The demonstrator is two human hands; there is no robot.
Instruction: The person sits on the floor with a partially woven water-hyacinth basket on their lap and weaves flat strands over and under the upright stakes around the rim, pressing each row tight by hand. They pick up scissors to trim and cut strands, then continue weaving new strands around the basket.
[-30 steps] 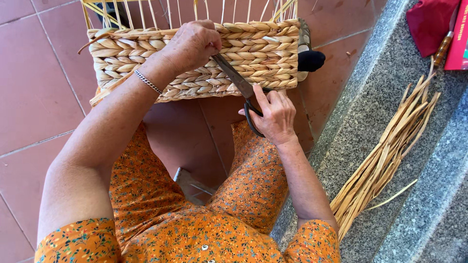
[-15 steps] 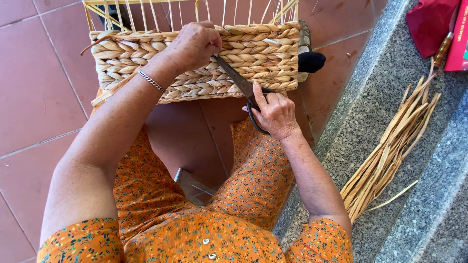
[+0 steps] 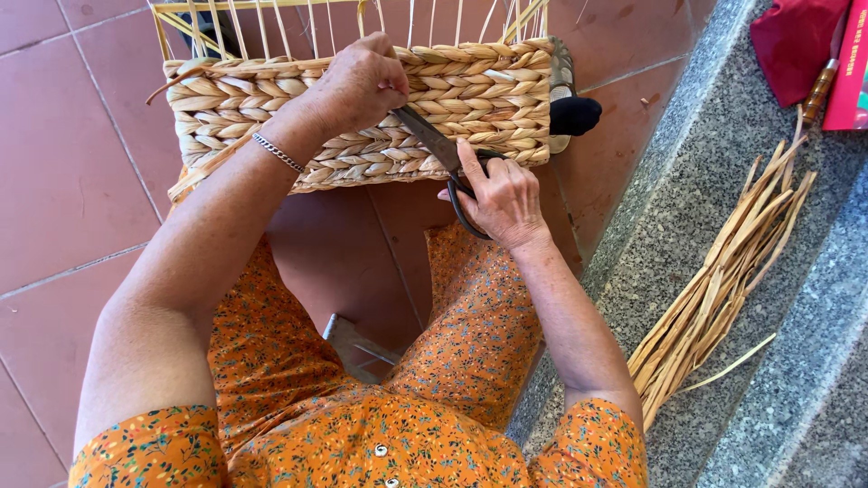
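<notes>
One pair of scissors [image 3: 443, 149] points diagonally up-left.

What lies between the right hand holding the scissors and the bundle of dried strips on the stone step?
Head view: between the right hand and the bundle of dried strips lie only bare floor tile and the grey stone step.

Bare tiled floor [image 3: 72, 181] left of basket [image 3: 488, 90]; stone step [image 3: 723, 226] crowds right.

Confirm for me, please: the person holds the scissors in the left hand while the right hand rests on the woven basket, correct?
Not quite: the head view shows the hands swapped. The right hand holds the scissors, and the left hand rests on the woven basket.
</notes>
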